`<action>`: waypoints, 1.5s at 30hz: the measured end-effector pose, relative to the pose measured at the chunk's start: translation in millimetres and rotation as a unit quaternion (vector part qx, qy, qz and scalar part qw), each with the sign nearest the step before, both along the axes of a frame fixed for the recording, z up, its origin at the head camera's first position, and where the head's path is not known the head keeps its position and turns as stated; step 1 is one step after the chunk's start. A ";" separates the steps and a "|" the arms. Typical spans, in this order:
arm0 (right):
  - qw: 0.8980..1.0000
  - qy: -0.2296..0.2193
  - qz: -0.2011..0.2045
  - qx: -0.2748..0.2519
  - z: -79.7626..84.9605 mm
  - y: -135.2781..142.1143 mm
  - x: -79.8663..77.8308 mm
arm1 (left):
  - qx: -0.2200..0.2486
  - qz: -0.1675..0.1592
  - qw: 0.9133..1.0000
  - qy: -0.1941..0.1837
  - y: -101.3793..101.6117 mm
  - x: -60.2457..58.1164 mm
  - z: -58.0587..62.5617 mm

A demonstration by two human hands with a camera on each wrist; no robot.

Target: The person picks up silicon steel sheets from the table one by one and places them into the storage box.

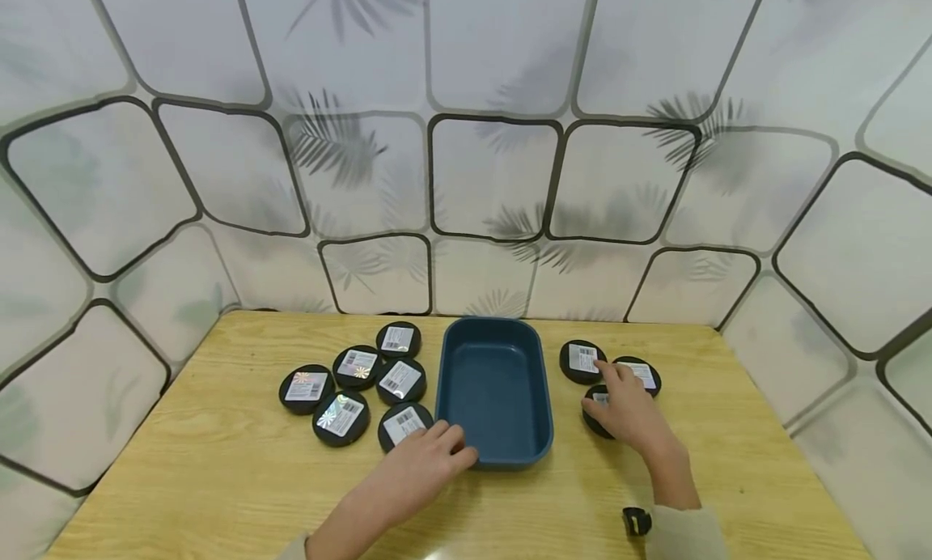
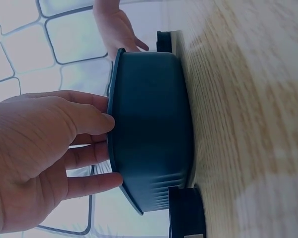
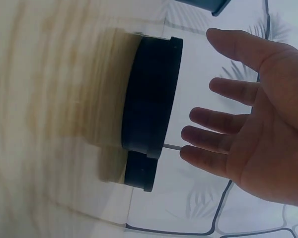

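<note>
A deep blue rectangular plastic bin (image 1: 495, 398) stands in the middle of the wooden table. My left hand (image 1: 429, 463) holds its near-left corner, thumb and fingers at the rim. Beside that hand lies a flat round black tub (image 1: 404, 422) with a white label, partly covered by the fingers. Over on the right, my right hand (image 1: 629, 410) hovers with fingers spread above a similar black tub (image 3: 151, 96); a gap shows between them in the right wrist view. Two more labelled tubs, one at the back (image 1: 582, 361) and one farther right (image 1: 644, 374), lie close by.
Left of the bin, several more black labelled tubs lie in a loose cluster, among them one at the far left (image 1: 306, 388). A patterned fabric wall (image 1: 480, 277) encloses the table's back and sides. A small black device (image 1: 637, 521) sits at the right wrist.
</note>
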State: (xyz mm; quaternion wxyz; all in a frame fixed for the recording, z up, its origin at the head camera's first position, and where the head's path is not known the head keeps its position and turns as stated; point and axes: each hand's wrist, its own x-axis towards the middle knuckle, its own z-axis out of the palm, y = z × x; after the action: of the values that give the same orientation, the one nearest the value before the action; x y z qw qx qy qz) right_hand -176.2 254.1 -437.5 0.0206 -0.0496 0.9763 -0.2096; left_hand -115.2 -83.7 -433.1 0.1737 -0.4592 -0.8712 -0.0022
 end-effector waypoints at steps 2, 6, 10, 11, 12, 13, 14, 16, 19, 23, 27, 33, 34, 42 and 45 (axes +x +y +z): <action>1.000 0.004 0.002 0.003 -1.2 0.5 -0.7 | -0.001 0.002 1.000 -0.003 0.9 0.5 0.3; 1.000 0.006 0.005 0.006 -1.2 0.5 -0.2 | -0.007 0.006 1.000 -0.003 2.8 0.9 2.4; 1.000 -0.003 0.004 0.007 -1.4 0.7 -0.2 | -0.016 0.010 1.000 0.002 4.1 1.0 4.8; 1.000 -0.005 0.003 0.008 -1.3 0.6 -0.5 | -0.019 0.012 1.000 0.002 4.2 0.9 5.0; 1.000 -0.008 0.002 0.009 -1.3 0.6 -1.0 | -0.019 0.013 1.000 0.003 4.3 0.9 5.1; 1.000 -0.011 0.001 0.010 -1.2 0.5 -1.6 | -0.019 0.014 1.000 0.002 4.3 1.0 5.1; 1.000 -0.015 0.001 0.012 -1.2 0.4 -2.2 | -0.018 0.016 1.000 0.002 4.3 0.9 4.8; 1.000 -0.023 0.001 0.017 -1.5 0.1 -2.5 | -0.017 0.015 1.000 0.003 4.2 1.2 3.9; 0.999 -0.032 0.005 0.027 -2.8 0.1 -2.7 | -0.011 0.011 1.000 0.002 3.8 1.8 2.2; 0.999 -0.040 0.003 0.032 -4.5 0.4 -2.3 | -0.002 0.009 1.000 0.002 3.3 2.4 0.2; 0.998 -0.046 -0.005 0.034 -5.7 0.3 -2.2 | 0.002 0.010 1.000 0.003 2.9 2.4 -0.3; 0.998 -0.049 -0.019 0.038 -5.4 -2.2 -1.4 | 0.004 0.010 1.000 -0.001 2.7 1.9 -0.7; 0.998 -0.050 -0.023 0.037 -4.8 -2.8 -1.0 | 0.005 0.010 1.000 -0.002 2.7 1.7 -1.0; 0.996 -0.049 -0.057 0.042 -1.6 -7.8 5.4 | 0.009 0.006 1.000 -0.015 2.2 0.0 -2.3; 0.996 -0.042 -0.062 0.043 -0.7 -8.8 7.0 | 0.008 0.011 1.000 -0.024 1.8 -0.3 -3.0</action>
State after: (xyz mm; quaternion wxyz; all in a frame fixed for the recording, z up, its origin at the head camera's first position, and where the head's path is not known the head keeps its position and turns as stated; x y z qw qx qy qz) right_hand -169.2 245.3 -438.2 0.0510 0.0212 0.9838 -0.1703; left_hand -115.5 -81.8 -436.0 0.1566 -0.4480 -0.8800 -0.0178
